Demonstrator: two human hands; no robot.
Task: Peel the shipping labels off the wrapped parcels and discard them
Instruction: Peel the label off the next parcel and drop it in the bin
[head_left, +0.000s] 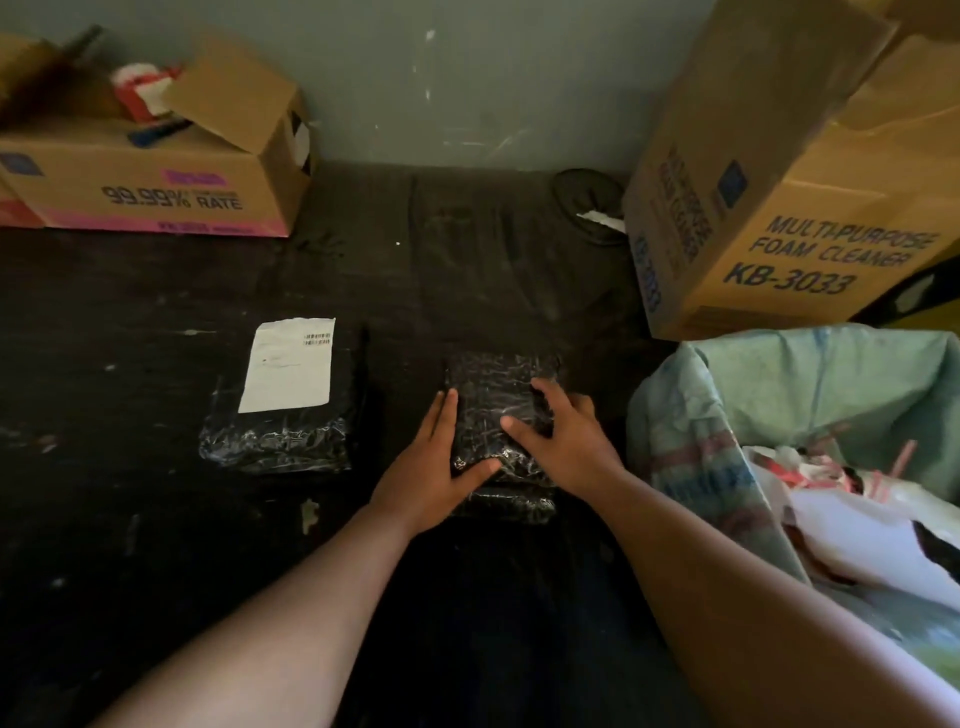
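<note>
A black plastic-wrapped parcel (493, 395) lies in the middle of the dark surface, with no label showing on its top. It seems to rest on another black parcel (506, 506) whose edge shows below. My left hand (434, 467) grips its left side, thumb on top. My right hand (563, 441) presses on its right half with fingers spread. To the left lies a second black wrapped parcel (280, 441) with a white shipping label (288, 366) stuck on its upper part.
A woven sack (727, 405) holding white and red scraps stands open at the right. A tall cardboard box (769, 208) leans at the back right, an open cardboard box (156, 171) sits at the back left. A dark round object (587, 202) lies by the wall.
</note>
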